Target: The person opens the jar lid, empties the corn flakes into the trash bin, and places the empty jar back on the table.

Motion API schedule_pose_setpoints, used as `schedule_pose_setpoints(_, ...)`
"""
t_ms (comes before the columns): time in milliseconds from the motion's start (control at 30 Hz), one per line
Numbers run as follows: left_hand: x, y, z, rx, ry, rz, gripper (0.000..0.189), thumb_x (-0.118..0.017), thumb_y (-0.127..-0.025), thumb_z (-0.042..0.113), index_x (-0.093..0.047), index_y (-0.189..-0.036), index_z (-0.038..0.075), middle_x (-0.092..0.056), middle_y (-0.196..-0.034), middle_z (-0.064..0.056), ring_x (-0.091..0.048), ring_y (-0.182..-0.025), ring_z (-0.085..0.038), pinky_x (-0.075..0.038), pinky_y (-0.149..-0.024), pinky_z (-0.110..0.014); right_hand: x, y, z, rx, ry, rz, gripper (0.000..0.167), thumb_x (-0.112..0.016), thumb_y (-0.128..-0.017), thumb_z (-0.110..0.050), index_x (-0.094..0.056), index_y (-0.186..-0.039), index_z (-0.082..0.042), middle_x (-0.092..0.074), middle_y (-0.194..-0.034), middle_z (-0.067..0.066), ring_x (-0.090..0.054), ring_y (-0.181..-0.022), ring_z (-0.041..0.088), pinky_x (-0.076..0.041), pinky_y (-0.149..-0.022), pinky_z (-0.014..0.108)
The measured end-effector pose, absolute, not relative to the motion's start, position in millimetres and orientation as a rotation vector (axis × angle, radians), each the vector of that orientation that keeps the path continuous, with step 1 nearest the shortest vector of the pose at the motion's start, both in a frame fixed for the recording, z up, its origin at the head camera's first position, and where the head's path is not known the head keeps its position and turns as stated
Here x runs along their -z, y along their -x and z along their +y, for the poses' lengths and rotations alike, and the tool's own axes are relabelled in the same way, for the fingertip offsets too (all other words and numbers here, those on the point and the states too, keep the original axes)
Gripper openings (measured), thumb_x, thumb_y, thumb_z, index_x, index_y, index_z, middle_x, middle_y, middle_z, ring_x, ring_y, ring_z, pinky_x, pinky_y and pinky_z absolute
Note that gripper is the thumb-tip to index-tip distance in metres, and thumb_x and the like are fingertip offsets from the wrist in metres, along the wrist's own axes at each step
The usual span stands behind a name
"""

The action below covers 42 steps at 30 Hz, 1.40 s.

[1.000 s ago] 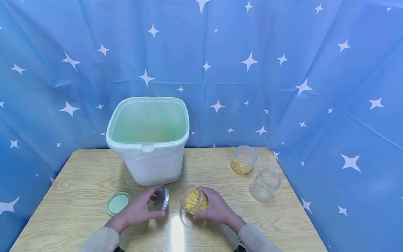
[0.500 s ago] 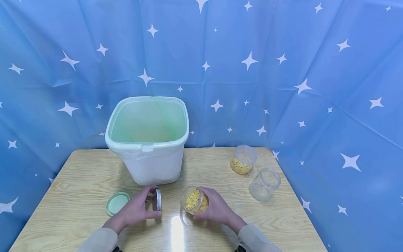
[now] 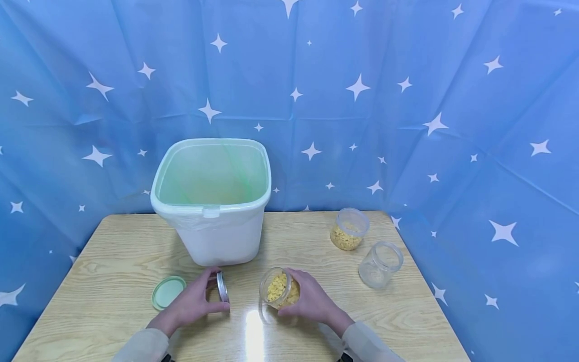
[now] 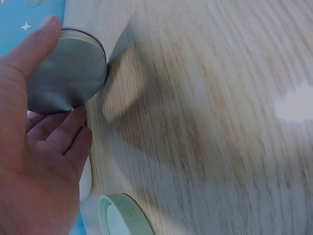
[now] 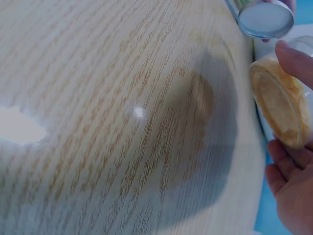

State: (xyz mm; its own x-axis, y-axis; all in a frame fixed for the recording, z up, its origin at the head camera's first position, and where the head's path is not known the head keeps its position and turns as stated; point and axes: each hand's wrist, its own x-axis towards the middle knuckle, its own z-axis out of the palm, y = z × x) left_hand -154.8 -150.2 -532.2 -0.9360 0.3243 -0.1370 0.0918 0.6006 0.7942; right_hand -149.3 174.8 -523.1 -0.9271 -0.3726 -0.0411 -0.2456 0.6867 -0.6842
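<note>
My left hand [image 3: 199, 300] grips a round silver metal lid [image 3: 222, 287] by its edge, thumb on one side and fingers on the other. In the left wrist view the lid [image 4: 68, 73] stands on edge, its flat grey face toward the palm. My right hand [image 3: 309, 298] holds a clear jar [image 3: 277, 287] of small yellow pieces, tilted with its mouth toward the left. The right wrist view shows the jar's base [image 5: 276, 100] between thumb and fingers. A gap separates lid and jar. Just left of my left hand lies a pale green lid [image 3: 169, 292].
A white bin [image 3: 221, 236] with a thin green-tinted liner stands at the back left of the wooden table [image 3: 113, 251]. To the right are a jar [image 3: 347, 236] partly filled with yellow pieces and a clear jar [image 3: 377, 269]. A blue starred curtain [image 3: 289, 100] hangs behind.
My left hand has moved slightly left with the silver lid, away from the jar, and the lid has turned in the fingers. The right hand and its jar have stayed put.
</note>
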Motion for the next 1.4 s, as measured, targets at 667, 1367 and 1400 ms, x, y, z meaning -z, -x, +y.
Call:
schedule_pose_setpoints(667, 535, 157, -155, -1.147, -0.347, 2.672, 0.098, -0.088, -0.068, 0.036, -0.035, -0.144, 0.002, -0.054, -0.136, -0.017, -0.055, -0.123, -0.033, -0.045, -0.101, -0.053, 526, 150, 176, 1.062, 0.512, 2.726, 0.102, -0.09, -0.061, -0.046, -0.045, -0.144, -0.008, -0.054, -0.138, 0.012, -0.052, -0.127, 0.031, -0.04, -0.108, 0.055)
schedule_pose_setpoints(1367, 547, 157, -162, -0.711, -0.425, 2.954, 0.094, -0.089, -0.057, 0.034, -0.048, -0.136, 0.002, -0.055, -0.131, -0.019, -0.056, -0.118, -0.039, -0.046, -0.1, -0.056, 529, 150, 178, 1.076, 0.494, 2.702, 0.098, -0.089, -0.062, -0.047, -0.046, -0.143, -0.013, -0.055, -0.14, 0.008, -0.051, -0.128, 0.029, -0.04, -0.108, 0.054)
schedule_pose_setpoints(1400, 546, 157, -162, -0.701, -0.422, 2.954, 0.094, -0.089, -0.057, 0.034, -0.049, -0.135, 0.002, -0.055, -0.131, -0.019, -0.056, -0.119, -0.039, -0.046, -0.1, -0.056, 529, 150, 178, 1.075, 0.496, 2.704, 0.098, -0.089, -0.062, -0.047, -0.046, -0.143, -0.012, -0.055, -0.139, 0.008, -0.051, -0.128, 0.03, -0.04, -0.108, 0.055)
